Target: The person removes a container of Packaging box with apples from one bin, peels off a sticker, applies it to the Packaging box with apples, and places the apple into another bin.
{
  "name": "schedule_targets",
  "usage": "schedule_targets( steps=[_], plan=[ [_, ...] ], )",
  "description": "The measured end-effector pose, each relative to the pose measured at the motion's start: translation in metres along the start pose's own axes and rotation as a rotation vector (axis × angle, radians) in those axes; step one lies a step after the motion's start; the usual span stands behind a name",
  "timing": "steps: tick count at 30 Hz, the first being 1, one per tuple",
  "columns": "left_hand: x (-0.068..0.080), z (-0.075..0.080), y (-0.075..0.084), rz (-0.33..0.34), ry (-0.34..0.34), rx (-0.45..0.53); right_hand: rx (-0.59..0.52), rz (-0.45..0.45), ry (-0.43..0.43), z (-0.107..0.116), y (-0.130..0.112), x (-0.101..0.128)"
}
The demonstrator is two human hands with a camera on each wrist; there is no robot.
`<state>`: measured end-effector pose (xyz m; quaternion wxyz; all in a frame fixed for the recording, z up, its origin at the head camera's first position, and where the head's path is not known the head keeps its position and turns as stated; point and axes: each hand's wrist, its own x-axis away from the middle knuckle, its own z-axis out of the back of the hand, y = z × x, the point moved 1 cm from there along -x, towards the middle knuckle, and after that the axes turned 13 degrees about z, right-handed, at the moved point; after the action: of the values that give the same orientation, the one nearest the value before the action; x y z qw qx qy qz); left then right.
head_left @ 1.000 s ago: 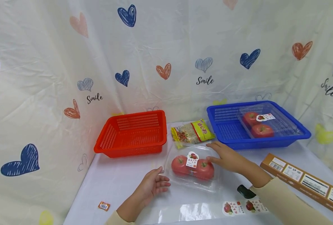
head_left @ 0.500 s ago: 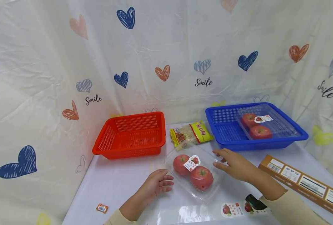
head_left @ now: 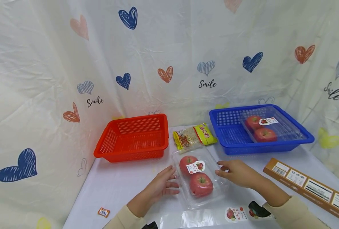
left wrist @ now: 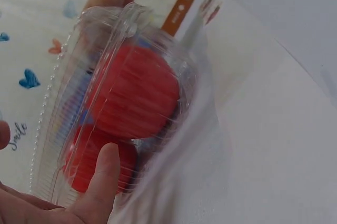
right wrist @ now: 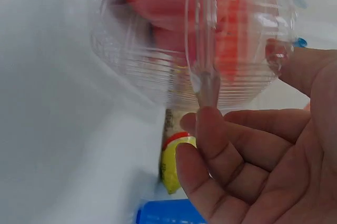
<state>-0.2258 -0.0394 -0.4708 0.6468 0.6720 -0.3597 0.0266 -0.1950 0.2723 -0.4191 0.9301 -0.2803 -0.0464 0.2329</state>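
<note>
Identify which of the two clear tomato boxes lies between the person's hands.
The clear tomato box on the white table, between both hands; the other box sits inside the blue basket.

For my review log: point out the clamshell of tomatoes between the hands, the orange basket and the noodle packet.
clamshell of tomatoes [head_left: 201, 185], head view, near tomato under lid.
orange basket [head_left: 130, 152], head view, front wall.
noodle packet [head_left: 205, 134], head view, yellow end.

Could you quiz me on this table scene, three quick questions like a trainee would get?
1. True or false: the red basket holds a pack of tomatoes.
2. Which hands touch the clear tomato box on the table? A) left only B) right only C) both
3. What lies between the two baskets?

Key
1. False; the packed tomatoes sit in the blue basket.
2. C: the left hand and right hand flank it.
3. A yellow-labelled snack packet.
</note>
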Motion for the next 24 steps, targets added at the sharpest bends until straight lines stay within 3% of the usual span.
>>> schedule_targets(
  steps=[14,19,24],
  plan=[
    [-0.012,0.0,0.0,0.057,0.086,-0.095,-0.045,0.016,-0.016,-0.003,-0.007,0.0],
    [-0.014,-0.001,0.0,0.061,0.118,-0.136,-0.032,0.057,-0.019,-0.003,-0.006,0.0],
    [-0.012,-0.005,0.002,0.047,0.127,-0.182,-0.028,0.043,-0.031,-0.003,-0.005,0.0]
  ],
)
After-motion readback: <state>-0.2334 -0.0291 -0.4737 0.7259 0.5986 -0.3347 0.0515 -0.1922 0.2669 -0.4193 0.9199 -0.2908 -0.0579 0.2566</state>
